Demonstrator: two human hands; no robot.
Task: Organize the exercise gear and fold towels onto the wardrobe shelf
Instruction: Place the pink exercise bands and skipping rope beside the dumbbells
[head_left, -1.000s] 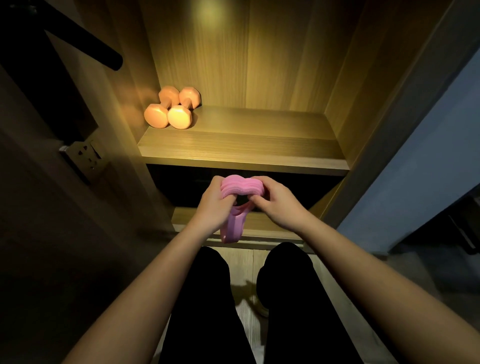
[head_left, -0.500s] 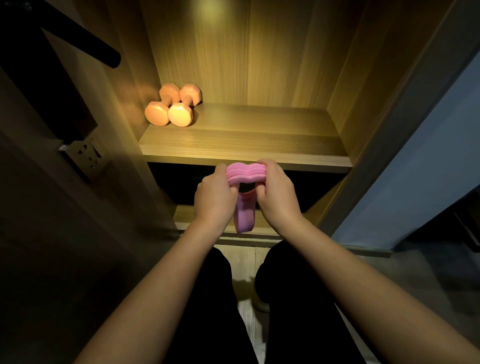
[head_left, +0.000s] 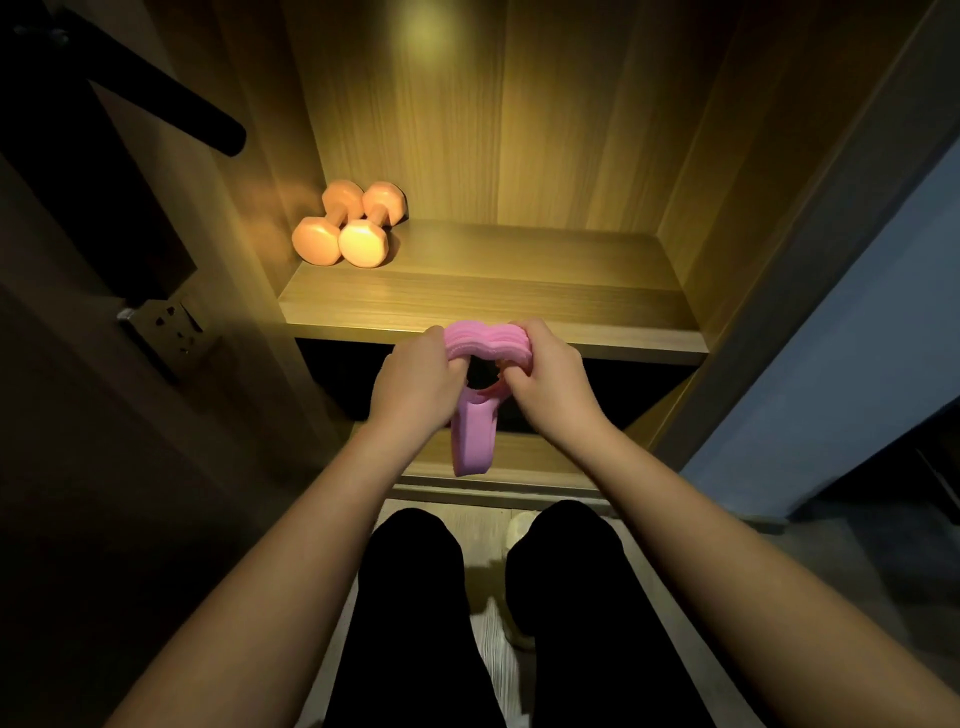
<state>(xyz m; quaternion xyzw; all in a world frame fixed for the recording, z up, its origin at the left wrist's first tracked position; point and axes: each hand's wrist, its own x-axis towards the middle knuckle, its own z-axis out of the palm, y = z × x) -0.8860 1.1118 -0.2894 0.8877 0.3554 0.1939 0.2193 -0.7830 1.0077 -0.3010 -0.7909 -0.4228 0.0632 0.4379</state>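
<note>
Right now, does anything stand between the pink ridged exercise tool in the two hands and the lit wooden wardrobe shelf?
Nothing visible does. The left hand and right hand grip the pink ridged exercise tool before the front edge of the wooden shelf. The two orange dumbbells lie at its left rear corner, aside from the path.

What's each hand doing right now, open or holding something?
Left hand: grips the pink exerciser by its left side.
Right hand: grips the same exerciser, right side.
</note>
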